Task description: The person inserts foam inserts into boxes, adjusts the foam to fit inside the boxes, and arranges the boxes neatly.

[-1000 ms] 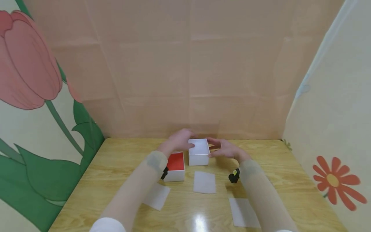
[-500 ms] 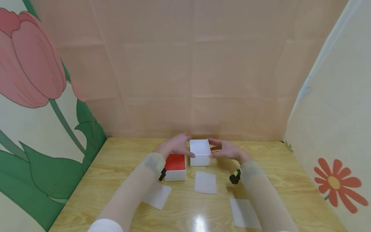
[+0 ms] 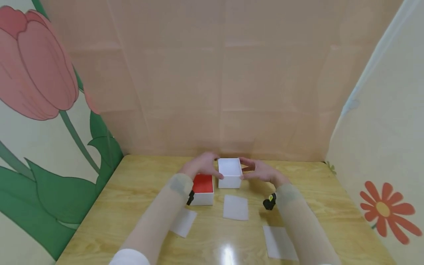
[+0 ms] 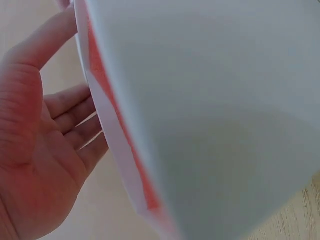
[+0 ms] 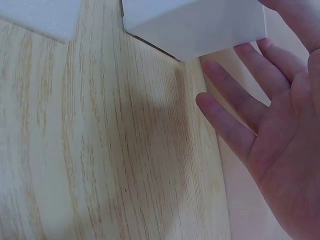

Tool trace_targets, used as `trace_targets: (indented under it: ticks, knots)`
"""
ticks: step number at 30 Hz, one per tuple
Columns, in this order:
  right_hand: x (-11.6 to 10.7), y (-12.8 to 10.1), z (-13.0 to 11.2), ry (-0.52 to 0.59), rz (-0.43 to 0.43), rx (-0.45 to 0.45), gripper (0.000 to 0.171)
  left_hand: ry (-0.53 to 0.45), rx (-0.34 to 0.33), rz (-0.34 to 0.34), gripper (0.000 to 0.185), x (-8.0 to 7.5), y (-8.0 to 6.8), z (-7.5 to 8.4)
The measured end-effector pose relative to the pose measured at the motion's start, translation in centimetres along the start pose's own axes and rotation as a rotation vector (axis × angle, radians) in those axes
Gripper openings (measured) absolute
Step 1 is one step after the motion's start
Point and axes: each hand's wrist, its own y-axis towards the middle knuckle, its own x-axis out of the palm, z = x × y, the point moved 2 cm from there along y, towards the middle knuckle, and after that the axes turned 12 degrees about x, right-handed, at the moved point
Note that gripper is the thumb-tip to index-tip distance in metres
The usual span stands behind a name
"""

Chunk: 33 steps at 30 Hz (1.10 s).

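Observation:
A small white box (image 3: 230,182) stands near the table's back edge, its upper face pale. My left hand (image 3: 204,165) touches its left side, thumb at the near corner and fingers toward the back. On the opposite side is my right hand (image 3: 261,172), thumb and fingertips at the box. In the right wrist view this hand's fingers (image 5: 235,97) are spread, some against the box and others clear of it. A second white box (image 3: 203,199), red within its rim, sits nearer, partly behind my left wrist. A blurred white wall fills much of the left wrist view.
Three white sheets lie on the wooden table (image 3: 241,239): a middle sheet (image 3: 236,208), a left sheet (image 3: 185,222) and a right sheet (image 3: 279,243) partly under my forearm. A peach backdrop (image 3: 222,92) rises behind the table, with flowered panels at both sides.
My left thumb has slid from the white box's upper edge down to its near left corner. My right hand keeps its place. The head view has shifted slightly.

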Motion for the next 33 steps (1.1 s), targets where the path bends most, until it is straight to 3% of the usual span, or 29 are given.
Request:
trace_targets:
  ticks: [5, 11, 18, 24, 33]
  knots:
    - [-0.1, -0.6, -0.4, -0.044, 0.016, -0.018, 0.099, 0.002, -0.022, -0.006, 0.088, 0.0, 0.1, 0.1]
    - [0.2, -2.9, -1.1, -0.227, 0.121, -0.048, 0.100, -0.004, -0.020, -0.007, 0.089, 0.0, 0.0, 0.2]
    - [1.7, -7.7, 0.5, -0.374, 0.218, -0.144, 0.071, -0.016, -0.011, -0.010, 0.088, -0.1, -0.3, 0.2]
    - [3.9, -11.0, 3.4, -0.461, 0.227, -0.109, 0.061, -0.002, -0.023, -0.028, 0.088, 0.6, -0.2, 0.1]
    - [4.6, -14.4, 4.3, -0.517, 0.197, -0.104, 0.066, 0.009, -0.010, -0.014, 0.087, 0.9, 0.1, 0.9]
